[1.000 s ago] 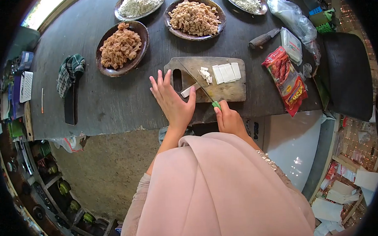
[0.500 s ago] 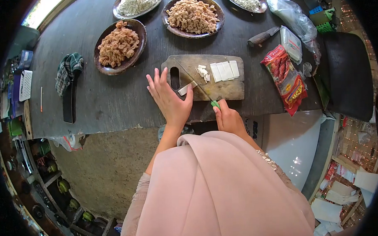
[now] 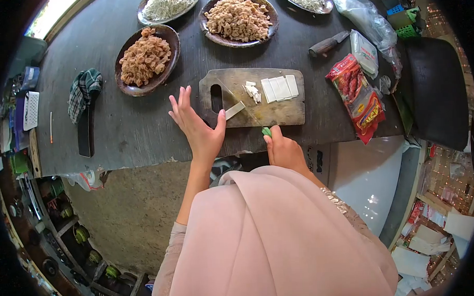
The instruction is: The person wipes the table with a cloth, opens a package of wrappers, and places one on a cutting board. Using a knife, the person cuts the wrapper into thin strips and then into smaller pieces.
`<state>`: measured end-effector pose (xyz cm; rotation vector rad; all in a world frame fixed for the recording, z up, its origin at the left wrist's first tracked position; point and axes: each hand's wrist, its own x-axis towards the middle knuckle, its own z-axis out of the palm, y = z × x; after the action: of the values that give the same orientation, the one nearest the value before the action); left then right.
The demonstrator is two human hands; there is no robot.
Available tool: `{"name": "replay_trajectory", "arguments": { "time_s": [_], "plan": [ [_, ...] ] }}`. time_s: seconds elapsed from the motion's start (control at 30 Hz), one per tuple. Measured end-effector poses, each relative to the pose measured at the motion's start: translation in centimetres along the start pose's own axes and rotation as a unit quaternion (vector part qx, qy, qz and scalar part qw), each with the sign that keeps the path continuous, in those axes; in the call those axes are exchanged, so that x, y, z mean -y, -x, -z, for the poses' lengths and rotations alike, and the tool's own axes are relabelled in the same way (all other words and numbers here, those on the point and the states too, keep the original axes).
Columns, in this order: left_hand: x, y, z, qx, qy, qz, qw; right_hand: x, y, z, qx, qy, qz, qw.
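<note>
A wooden cutting board (image 3: 282,111) with a handle slot lies near the table's front edge. Thin white rectangular slices (image 3: 280,88) overlap at its right side, and small cut white sticks (image 3: 253,92) sit in a pile beside them. My right hand (image 3: 285,148) grips a knife by its green handle (image 3: 266,131); the thin blade slants up and left across the board, seen nearly edge-on. A narrow white strip (image 3: 234,110) lies left of the blade. My left hand (image 3: 201,133) is open with fingers spread, its thumb tip at the strip's left end.
Brown plates hold crisp brown pieces (image 3: 145,60), paler chunks (image 3: 238,20) and white shreds (image 3: 169,5). At right are a red packet (image 3: 356,98), a white packet (image 3: 365,55), a plastic bag (image 3: 365,17) and another knife (image 3: 328,43). A checked cloth (image 3: 84,91) lies left.
My left hand has shifted left, away from the knife blade, with its fingers still spread. My right hand has stayed nearly in place with the knife.
</note>
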<state>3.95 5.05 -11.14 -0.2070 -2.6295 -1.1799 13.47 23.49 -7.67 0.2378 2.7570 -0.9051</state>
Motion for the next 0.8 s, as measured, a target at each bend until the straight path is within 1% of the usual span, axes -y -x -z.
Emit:
{"name": "replay_trajectory", "arguments": {
  "time_s": [0.07, 0.17, 0.3, 0.37, 0.6, 0.67, 0.8],
  "plan": [
    [0.5, -0.1, 0.2, 0.01, -0.004, -0.012, 1.0, 0.3, 0.0, 0.0, 0.016, 0.001, -0.031, 0.999],
    [1.0, 0.1, 0.4, 0.033, -0.02, -0.056, 0.998, 0.2, 0.0, -0.4, 0.001, 0.015, -0.02, 1.0],
    [1.2, 0.0, 0.7, 0.057, 0.006, -0.063, 0.996, 0.3, 0.2, -0.7, -0.014, 0.005, -0.024, 1.0],
    [1.5, -0.1, 0.7, 0.066, -0.007, -0.064, 0.996, 0.4, 0.3, -1.1, -0.026, 0.036, -0.026, 0.999],
    [1.5, -0.5, 0.8, 0.078, -0.001, -0.074, 0.994, 1.4, -0.6, -1.3, -0.021, 0.048, -0.049, 0.997],
    [1.4, -0.6, 0.9, 0.082, 0.0, -0.072, 0.994, 1.4, -1.0, -1.5, -0.044, 0.01, -0.05, 0.998],
    [1.5, -0.6, 0.8, 0.089, -0.002, -0.067, 0.994, 1.8, -0.4, -0.9, -0.07, -0.025, -0.051, 0.996]
  ]
}}
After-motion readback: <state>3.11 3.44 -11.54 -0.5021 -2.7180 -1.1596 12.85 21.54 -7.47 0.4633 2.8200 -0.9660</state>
